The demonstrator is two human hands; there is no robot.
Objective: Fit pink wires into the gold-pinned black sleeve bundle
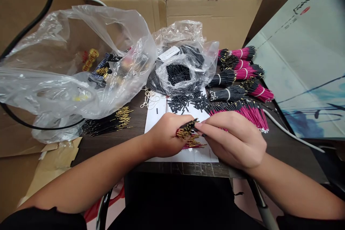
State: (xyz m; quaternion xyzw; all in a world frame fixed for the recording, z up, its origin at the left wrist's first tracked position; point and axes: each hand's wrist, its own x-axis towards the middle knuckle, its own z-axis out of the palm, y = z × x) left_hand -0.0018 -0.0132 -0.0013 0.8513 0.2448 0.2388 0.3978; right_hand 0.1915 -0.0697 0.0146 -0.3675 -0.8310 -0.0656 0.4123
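Bundle of black wires with gold pin terminals point(186, 129), held just above a sheet of white paper point(156, 116), gold ends angled down and toward the left. Left hand point(164, 134) closed around the bundle, fingers wrapped over it in a firm grip. Right hand point(234, 140) just beside it, fingertips point(198, 125) drawn together at the bundle's upper end; no telling whether pinching a wire or only touching. Directly below the hands, on the paper, a small heap of gold-tipped magenta wires point(192, 145). Farther up the paper, scattered short black tubes point(185, 102), with a tangle of pale rubber bands point(149, 100) at its edge. To the right, a loose fan of magenta wires point(237, 113) with black and gold ends, and beyond it, a row of banded bundles of magenta and black wires point(237, 68). On the left side of the dark wooden table point(285, 154), a flat spread of gold-pinned black wires point(107, 124). Behind, a clear plastic bag point(81, 61) with gold terminals and other small parts, next to a second clear bag point(183, 73) full of black tubes. Around the table, flattened cardboard point(212, 18), a white cable point(291, 133), and at far right, a board painted with blue ink and calligraphy point(304, 61).
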